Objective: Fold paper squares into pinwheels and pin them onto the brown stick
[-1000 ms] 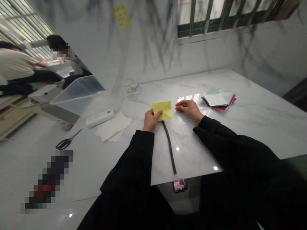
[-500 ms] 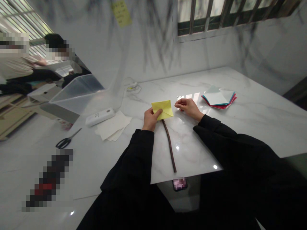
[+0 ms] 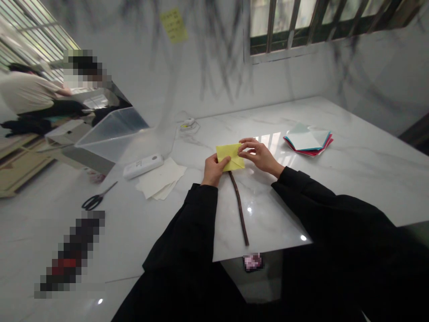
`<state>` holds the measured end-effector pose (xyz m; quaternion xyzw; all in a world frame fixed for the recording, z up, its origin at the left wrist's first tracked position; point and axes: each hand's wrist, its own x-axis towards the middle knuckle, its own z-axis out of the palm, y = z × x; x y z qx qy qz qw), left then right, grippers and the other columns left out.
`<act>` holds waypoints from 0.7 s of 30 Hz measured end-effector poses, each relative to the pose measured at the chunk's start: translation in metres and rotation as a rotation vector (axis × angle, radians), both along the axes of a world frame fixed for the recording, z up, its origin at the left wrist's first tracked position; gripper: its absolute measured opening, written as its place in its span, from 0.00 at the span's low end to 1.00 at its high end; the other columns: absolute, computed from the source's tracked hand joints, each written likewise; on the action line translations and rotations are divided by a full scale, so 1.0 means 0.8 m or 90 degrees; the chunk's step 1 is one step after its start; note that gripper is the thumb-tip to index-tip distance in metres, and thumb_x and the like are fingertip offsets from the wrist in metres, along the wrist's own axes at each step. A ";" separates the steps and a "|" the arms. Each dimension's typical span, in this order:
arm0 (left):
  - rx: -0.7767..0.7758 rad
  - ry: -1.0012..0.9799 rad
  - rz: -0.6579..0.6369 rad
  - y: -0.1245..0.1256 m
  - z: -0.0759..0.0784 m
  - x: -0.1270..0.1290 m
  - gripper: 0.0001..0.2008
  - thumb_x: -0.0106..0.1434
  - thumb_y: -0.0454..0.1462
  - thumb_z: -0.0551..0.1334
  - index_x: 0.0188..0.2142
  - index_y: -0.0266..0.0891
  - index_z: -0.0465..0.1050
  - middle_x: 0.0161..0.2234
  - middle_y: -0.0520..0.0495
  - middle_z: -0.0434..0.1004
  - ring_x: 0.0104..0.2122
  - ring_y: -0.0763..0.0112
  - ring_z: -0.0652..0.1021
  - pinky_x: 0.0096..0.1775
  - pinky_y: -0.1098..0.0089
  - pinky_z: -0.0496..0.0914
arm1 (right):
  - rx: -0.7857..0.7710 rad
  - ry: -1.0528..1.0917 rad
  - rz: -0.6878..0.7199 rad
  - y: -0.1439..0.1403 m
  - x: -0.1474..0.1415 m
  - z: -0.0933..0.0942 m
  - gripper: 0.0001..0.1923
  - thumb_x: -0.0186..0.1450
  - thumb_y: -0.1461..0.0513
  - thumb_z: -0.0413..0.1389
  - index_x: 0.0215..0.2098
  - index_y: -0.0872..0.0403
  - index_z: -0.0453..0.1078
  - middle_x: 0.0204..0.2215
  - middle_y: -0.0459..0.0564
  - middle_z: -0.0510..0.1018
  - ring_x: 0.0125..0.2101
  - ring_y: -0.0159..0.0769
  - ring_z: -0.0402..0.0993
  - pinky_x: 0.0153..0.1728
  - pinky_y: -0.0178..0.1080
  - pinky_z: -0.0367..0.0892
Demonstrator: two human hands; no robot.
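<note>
A folded yellow paper (image 3: pixel 228 152) is held up over the table, crease lines showing on its lower part. My left hand (image 3: pixel 213 170) is closed on its left side, thumb across the front. At the upper right edge, the fingertips of my right hand (image 3: pixel 261 156) are closed on the paper, with the thumb below the index finger. A thin brown stick (image 3: pixel 239 205) lies on the table below the paper; its top end reaches the paper's lower edge. Whatever is behind the paper is hidden.
To the right lies a stack of white, blue and red paper (image 3: pixel 308 138). Left of my hands are off-white sheets (image 3: pixel 159 179), a white oblong device (image 3: pixel 142 165) and black-handled scissors (image 3: pixel 97 199). A clear plastic bin (image 3: pixel 110 129) and two people are farther left.
My right hand has moved left and come to the yellow paper's right edge. My left hand keeps its hold. The whole view has shifted slightly.
</note>
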<state>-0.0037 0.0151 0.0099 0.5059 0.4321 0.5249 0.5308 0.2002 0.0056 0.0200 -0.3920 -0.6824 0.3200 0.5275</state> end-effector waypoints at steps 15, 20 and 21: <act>0.034 0.005 -0.058 -0.008 0.009 0.002 0.28 0.46 0.48 0.79 0.42 0.33 0.83 0.38 0.42 0.86 0.36 0.59 0.83 0.43 0.61 0.77 | 0.072 -0.085 -0.032 -0.002 -0.007 -0.008 0.07 0.67 0.54 0.65 0.36 0.47 0.81 0.53 0.53 0.77 0.52 0.47 0.73 0.47 0.50 0.73; 0.033 0.013 -0.067 -0.008 0.008 0.003 0.30 0.46 0.50 0.79 0.43 0.33 0.83 0.38 0.42 0.86 0.37 0.58 0.83 0.42 0.61 0.77 | 0.067 -0.091 -0.016 -0.003 -0.007 -0.008 0.07 0.67 0.54 0.65 0.36 0.48 0.81 0.52 0.53 0.76 0.51 0.46 0.73 0.47 0.49 0.73; 0.033 0.012 -0.070 -0.008 0.009 0.003 0.30 0.46 0.50 0.79 0.44 0.33 0.83 0.38 0.42 0.86 0.37 0.58 0.83 0.43 0.61 0.77 | 0.065 -0.092 -0.016 -0.004 -0.007 -0.008 0.07 0.66 0.55 0.66 0.36 0.48 0.81 0.52 0.54 0.76 0.51 0.46 0.73 0.47 0.49 0.73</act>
